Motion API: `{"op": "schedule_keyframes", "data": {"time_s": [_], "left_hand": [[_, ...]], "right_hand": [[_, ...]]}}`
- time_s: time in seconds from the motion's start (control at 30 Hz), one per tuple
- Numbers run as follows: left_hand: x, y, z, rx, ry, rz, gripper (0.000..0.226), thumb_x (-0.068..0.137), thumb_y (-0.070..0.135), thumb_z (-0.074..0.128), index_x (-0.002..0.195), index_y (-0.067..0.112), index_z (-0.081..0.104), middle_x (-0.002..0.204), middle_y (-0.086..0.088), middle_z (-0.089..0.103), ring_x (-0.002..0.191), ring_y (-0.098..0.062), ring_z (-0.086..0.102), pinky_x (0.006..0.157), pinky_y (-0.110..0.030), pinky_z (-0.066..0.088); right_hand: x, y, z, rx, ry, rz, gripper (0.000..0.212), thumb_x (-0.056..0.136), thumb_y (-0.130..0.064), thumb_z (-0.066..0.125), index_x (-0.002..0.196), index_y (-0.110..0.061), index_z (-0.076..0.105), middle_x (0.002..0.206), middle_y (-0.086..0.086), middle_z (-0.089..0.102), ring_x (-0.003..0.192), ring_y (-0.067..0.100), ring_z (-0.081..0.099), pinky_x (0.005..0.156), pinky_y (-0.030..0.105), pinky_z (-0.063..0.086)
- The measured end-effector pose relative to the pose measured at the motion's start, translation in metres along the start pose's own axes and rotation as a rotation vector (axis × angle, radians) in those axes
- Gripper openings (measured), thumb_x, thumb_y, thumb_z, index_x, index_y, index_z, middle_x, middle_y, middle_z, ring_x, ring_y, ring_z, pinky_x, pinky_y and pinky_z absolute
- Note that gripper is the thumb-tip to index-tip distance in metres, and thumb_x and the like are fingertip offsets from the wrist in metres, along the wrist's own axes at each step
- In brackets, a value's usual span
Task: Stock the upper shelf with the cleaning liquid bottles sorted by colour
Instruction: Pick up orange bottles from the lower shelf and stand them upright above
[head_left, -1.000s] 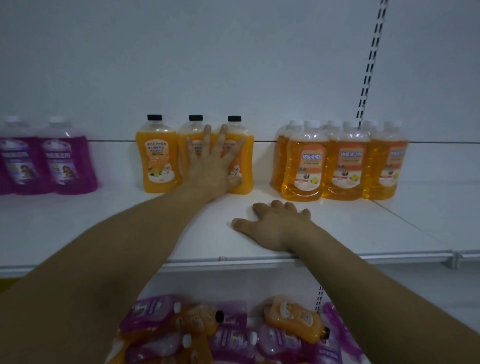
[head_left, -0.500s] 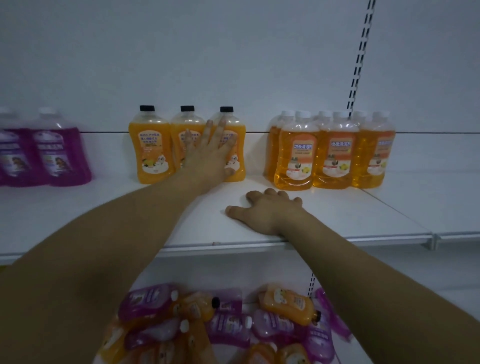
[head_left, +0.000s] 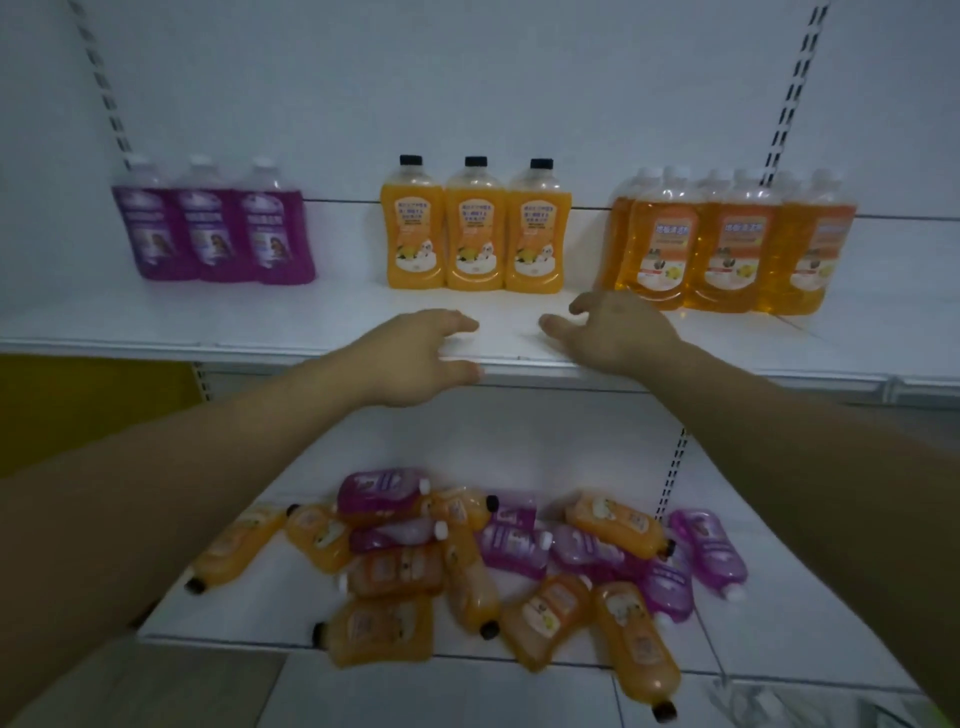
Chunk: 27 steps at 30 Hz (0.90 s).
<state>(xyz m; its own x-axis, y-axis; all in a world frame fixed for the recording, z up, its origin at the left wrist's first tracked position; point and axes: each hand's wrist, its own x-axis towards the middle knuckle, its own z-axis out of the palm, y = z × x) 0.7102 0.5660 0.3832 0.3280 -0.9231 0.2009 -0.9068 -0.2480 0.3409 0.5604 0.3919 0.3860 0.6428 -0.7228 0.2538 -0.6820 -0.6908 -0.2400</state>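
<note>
Now that my left hand (head_left: 415, 358) has come off the three opaque orange black-capped bottles (head_left: 475, 228) on the white upper shelf (head_left: 156, 332), both it and my right hand (head_left: 618, 332) hover loosely open and empty at the near edge, free for the pile of fallen purple and orange bottles (head_left: 467, 561) below.

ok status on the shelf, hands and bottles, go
Left hand and right hand open, empty, at upper shelf edge. Three black-capped orange bottles upright. Mixed bottle pile below, unstocked. Nothing blocking.
</note>
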Motion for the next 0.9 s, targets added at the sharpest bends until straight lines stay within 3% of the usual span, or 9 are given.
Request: {"op": "schedule_keyframes", "data": {"time_s": [0.17, 0.27, 0.3, 0.37, 0.43, 0.5, 0.63, 0.77, 0.9], "left_hand": [[-0.069, 0.002, 0.027, 0.005, -0.085, 0.111, 0.066, 0.088, 0.044, 0.06, 0.146, 0.03, 0.031, 0.157, 0.007, 0.017, 0.144, -0.011, 0.014, 0.114, -0.027, 0.01], [-0.091, -0.004, 0.054, -0.027, -0.206, 0.088, 0.068, 0.088, 0.047, 0.058, 0.147, 0.032, 0.028, 0.157, 0.009, 0.018, 0.143, -0.01, 0.016, 0.112, -0.024, 0.013], [-0.095, -0.006, 0.064, -0.047, -0.244, 0.07, 0.067, 0.088, 0.047, 0.058, 0.146, 0.032, 0.029, 0.156, 0.009, 0.021, 0.142, -0.01, 0.019, 0.111, -0.023, 0.016], [-0.104, -0.007, 0.087, -0.116, -0.316, 0.021, 0.063, 0.088, 0.044, 0.059, 0.144, 0.029, 0.035, 0.151, 0.006, 0.032, 0.135, -0.012, 0.034, 0.106, -0.023, 0.028], [-0.111, -0.005, 0.109, -0.187, -0.377, -0.009, 0.052, 0.089, 0.035, 0.061, 0.137, 0.024, 0.046, 0.129, 0.003, 0.055, 0.108, -0.011, 0.053, 0.086, -0.018, 0.039], [-0.114, -0.004, 0.132, -0.22, -0.439, -0.047, 0.048, 0.09, 0.032, 0.061, 0.135, 0.023, 0.048, 0.112, 0.002, 0.06, 0.094, -0.011, 0.055, 0.075, -0.018, 0.039], [-0.107, -0.006, 0.177, -0.212, -0.508, -0.13, 0.051, 0.089, 0.035, 0.061, 0.136, 0.022, 0.045, 0.123, -0.004, 0.059, 0.103, -0.018, 0.056, 0.085, -0.023, 0.043], [-0.083, -0.006, 0.23, -0.247, -0.553, -0.136, 0.046, 0.088, 0.034, 0.062, 0.132, 0.023, 0.053, 0.133, 0.002, 0.055, 0.117, -0.018, 0.052, 0.1, -0.03, 0.041], [-0.055, -0.006, 0.29, -0.254, -0.601, -0.238, 0.049, 0.088, 0.037, 0.061, 0.132, 0.021, 0.049, 0.122, -0.001, 0.058, 0.105, -0.019, 0.054, 0.082, -0.028, 0.044]], "right_hand": [[-0.053, -0.003, 0.024, -0.066, 0.087, -0.109, 0.068, 0.092, -0.064, 0.037, 0.139, -0.016, 0.045, 0.145, 0.01, 0.045, 0.131, 0.028, 0.041, 0.108, 0.042, 0.032], [-0.088, 0.003, 0.041, -0.152, 0.098, -0.154, 0.074, 0.094, -0.059, 0.04, 0.153, -0.018, 0.02, 0.161, 0.007, 0.015, 0.148, 0.024, 0.009, 0.12, 0.042, 0.004], [-0.099, 0.006, 0.047, -0.137, 0.105, -0.158, 0.074, 0.094, -0.058, 0.04, 0.153, -0.019, 0.018, 0.162, 0.006, 0.01, 0.149, 0.024, 0.004, 0.12, 0.042, 0.002], [-0.12, 0.013, 0.057, -0.105, 0.114, -0.165, 0.076, 0.09, -0.059, 0.038, 0.151, -0.017, 0.024, 0.161, 0.008, 0.013, 0.148, 0.027, 0.008, 0.12, 0.044, 0.009], [-0.136, 0.025, 0.071, -0.11, 0.052, -0.134, 0.074, 0.089, -0.057, 0.041, 0.149, -0.017, 0.03, 0.158, 0.011, 0.022, 0.145, 0.029, 0.018, 0.118, 0.044, 0.016], [-0.148, 0.042, 0.086, -0.121, -0.034, -0.074, 0.069, 0.092, -0.052, 0.05, 0.149, -0.017, 0.032, 0.156, 0.011, 0.027, 0.144, 0.028, 0.023, 0.117, 0.043, 0.02], [-0.159, 0.075, 0.113, -0.114, -0.176, 0.088, 0.063, 0.09, -0.055, 0.049, 0.141, -0.019, 0.042, 0.142, 0.009, 0.047, 0.129, 0.031, 0.042, 0.106, 0.042, 0.037], [-0.14, 0.143, 0.179, -0.093, -0.354, 0.178, 0.069, 0.075, -0.077, 0.024, 0.116, -0.028, 0.052, 0.108, 0.002, 0.064, 0.093, 0.026, 0.062, 0.086, 0.045, 0.052], [-0.138, 0.182, 0.223, 0.056, -0.487, 0.194, 0.07, 0.072, -0.07, 0.035, 0.129, -0.031, 0.048, 0.12, 0.002, 0.062, 0.108, 0.027, 0.06, 0.089, 0.044, 0.052]]}}
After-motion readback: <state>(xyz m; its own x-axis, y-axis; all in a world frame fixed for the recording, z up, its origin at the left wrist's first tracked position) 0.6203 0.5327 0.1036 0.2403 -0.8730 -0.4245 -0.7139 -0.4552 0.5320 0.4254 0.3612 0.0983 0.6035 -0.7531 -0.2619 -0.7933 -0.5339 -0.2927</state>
